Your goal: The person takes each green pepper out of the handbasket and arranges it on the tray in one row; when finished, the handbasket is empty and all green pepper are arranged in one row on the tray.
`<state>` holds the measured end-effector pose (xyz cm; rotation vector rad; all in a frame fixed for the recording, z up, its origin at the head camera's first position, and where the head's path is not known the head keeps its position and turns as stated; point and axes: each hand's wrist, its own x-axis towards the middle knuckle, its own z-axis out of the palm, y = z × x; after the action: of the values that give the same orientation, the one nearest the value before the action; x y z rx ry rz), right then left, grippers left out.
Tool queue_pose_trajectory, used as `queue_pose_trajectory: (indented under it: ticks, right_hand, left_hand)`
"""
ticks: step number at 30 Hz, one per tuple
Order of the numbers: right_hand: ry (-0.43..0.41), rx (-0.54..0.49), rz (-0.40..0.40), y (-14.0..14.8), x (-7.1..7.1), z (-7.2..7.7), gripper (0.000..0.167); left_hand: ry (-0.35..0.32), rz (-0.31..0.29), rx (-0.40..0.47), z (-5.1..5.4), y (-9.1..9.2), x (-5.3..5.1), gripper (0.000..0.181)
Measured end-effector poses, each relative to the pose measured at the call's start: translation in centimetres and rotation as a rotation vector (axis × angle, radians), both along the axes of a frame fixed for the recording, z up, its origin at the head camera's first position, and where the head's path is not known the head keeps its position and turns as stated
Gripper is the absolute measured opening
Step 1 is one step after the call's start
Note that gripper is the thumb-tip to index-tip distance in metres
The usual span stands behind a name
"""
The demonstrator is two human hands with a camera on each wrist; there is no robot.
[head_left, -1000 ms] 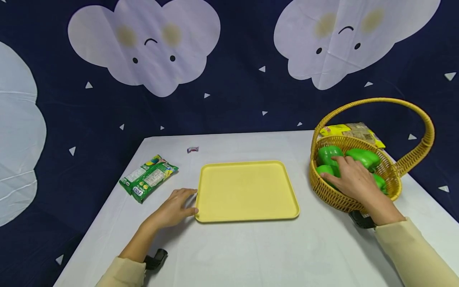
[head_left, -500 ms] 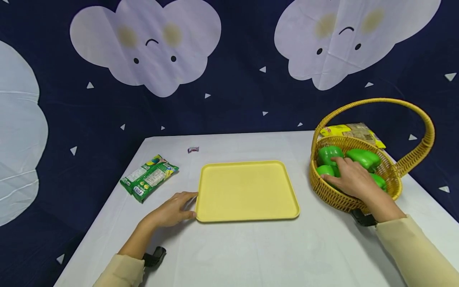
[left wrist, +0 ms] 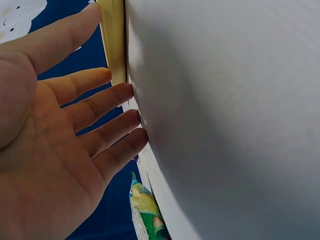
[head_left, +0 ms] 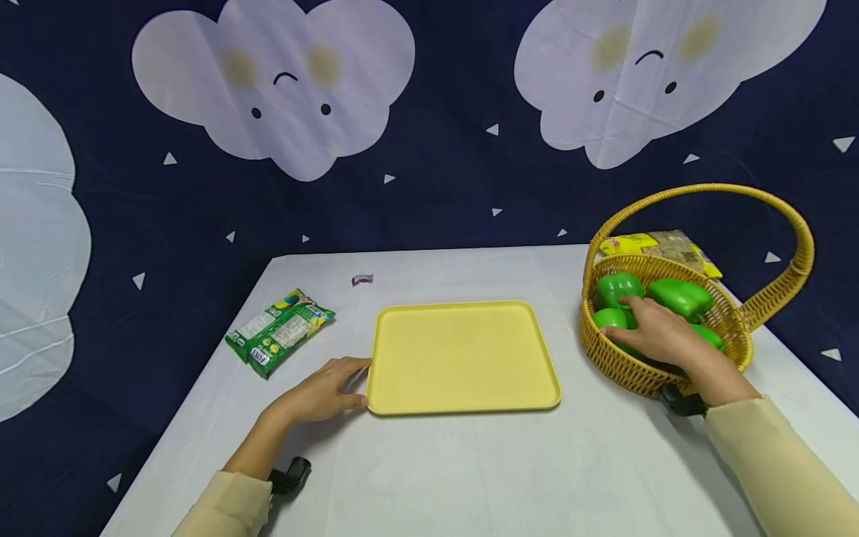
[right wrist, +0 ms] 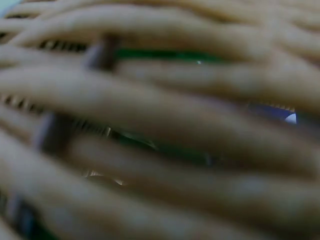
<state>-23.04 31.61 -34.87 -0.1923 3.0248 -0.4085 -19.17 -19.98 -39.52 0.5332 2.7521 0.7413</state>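
My left hand (head_left: 321, 393) touches the left edge of a yellow tray (head_left: 463, 358), with thumb and fingers spread apart. In the left wrist view, the palm of this hand (left wrist: 65, 130) faces the camera, its fingertips by the tray edge (left wrist: 116, 45) and the white tabletop. At the right, my right hand (head_left: 661, 332) reaches into a wicker basket (head_left: 617, 367) of green peppers, thumb and fingers bent round the front-left green pepper (head_left: 609, 319); its underside is hidden. Basket weave (right wrist: 165, 107) fills the right wrist view, hiding that hand.
A green snack packet (head_left: 278, 333) lies left of the tray, and a small wrapped candy (head_left: 362, 279) behind it. A yellow packet (head_left: 661, 246) is behind the basket, whose tall handle (head_left: 711, 186) arches above. Patterned dark cloth (head_left: 443, 201) hangs behind the table.
Almost nothing differs. My right wrist sits very slightly lower and further left over the basket rim; my left hand and the tray have hardly moved.
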Motion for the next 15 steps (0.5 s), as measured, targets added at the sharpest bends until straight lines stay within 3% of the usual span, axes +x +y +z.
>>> queue_pose_trajectory:
  ticks: [15]
  right_hand:
    - [-0.027,-0.001,0.000,0.01,-0.30,0.06,0.092]
  left_hand:
    - [-0.034,-0.020,0.001,0.04,0.06,-0.28,0.067]
